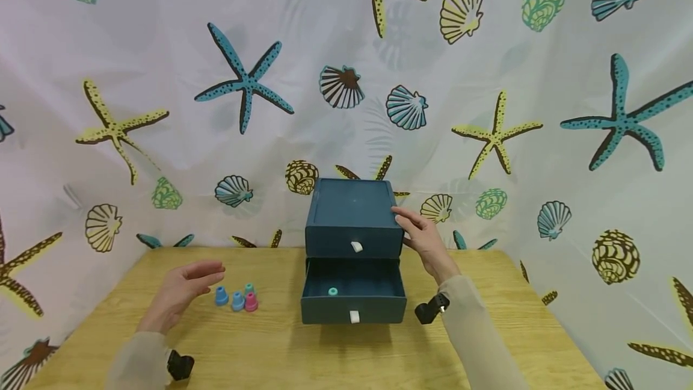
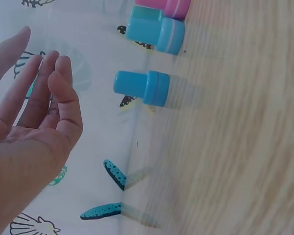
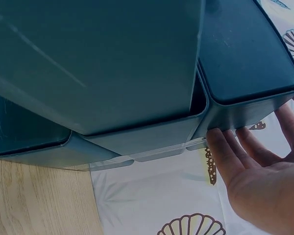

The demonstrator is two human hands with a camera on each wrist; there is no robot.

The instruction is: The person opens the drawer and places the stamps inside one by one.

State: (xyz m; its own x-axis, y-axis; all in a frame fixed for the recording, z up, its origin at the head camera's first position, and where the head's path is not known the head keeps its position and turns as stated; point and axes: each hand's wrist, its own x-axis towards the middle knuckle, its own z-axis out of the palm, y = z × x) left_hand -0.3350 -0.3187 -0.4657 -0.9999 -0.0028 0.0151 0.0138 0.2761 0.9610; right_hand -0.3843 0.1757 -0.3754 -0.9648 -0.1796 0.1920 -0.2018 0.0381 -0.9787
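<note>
My right hand (image 1: 425,244), fingers extended, touches the dark-blue plastic drawer cabinet (image 1: 354,202); light pressure should steady it. Left hand (image 1: 181,289) empty, loosely curved, beside small blue, teal, pink plastic stampers (image 1: 238,301) on wooden tabletop (image 1: 254,348).

I look forward and down from the head view, farthest back, over table (image 1: 260,354) and patterned cloth (image 1: 292,17). My left wrist view, turned sideways, sits close behind the left hand (image 1: 181,287), sharing the coloured pieces (image 1: 237,301) with the head; my right wrist view crowds the drawer unit (image 1: 335,242), which the head also shows
</note>
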